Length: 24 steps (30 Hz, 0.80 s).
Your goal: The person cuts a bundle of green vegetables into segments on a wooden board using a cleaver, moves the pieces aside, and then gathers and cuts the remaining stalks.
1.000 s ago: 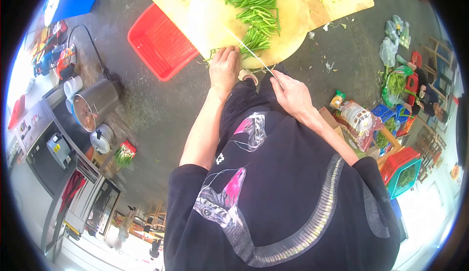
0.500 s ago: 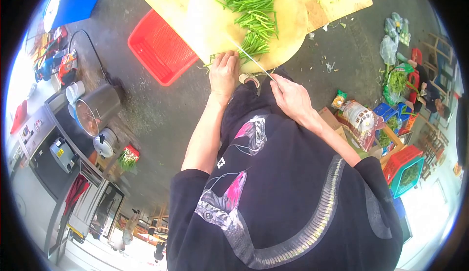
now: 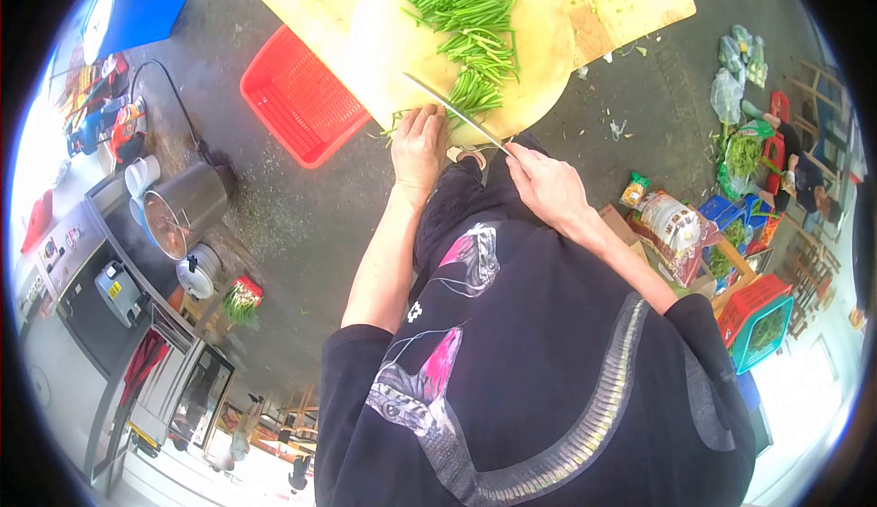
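My right hand grips the handle of a knife, whose blade slants up and left across the near part of the round cutting board. At the board's near edge, my left hand has its fingers curled over the ends of thin green stalks, just left of the blade. Most of what lies under those fingers is hidden. Cut green stalks, which look like garlic scapes, lie in heaps from the blade up to the board's far side.
Under the board is a wooden table. A red plastic basket sits low at its left. Further left stands a large metal pot. Bags, crates and a seated person are at the right.
The knife has shifted left and a little toward me, its blade turned to show more of its flat side. My left hand stays almost in place on the stalks.
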Motion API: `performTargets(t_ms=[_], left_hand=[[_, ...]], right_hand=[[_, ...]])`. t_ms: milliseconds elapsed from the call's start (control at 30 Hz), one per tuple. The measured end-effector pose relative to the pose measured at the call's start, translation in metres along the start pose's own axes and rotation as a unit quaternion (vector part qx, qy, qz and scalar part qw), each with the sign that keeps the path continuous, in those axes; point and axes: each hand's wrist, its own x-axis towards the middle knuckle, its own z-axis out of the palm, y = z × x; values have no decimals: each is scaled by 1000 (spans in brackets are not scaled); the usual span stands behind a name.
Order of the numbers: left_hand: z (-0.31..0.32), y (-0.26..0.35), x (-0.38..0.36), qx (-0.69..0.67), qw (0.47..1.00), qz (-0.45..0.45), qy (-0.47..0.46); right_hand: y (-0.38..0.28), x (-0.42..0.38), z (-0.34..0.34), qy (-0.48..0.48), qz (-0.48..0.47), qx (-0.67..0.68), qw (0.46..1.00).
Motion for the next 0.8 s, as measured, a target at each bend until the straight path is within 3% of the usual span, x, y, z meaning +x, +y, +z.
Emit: performTargets(t_ms=[800], left_hand=[[-3, 0, 3, 7, 1000, 9, -2]], right_hand=[[-10, 6, -9, -54, 48, 4, 997]])
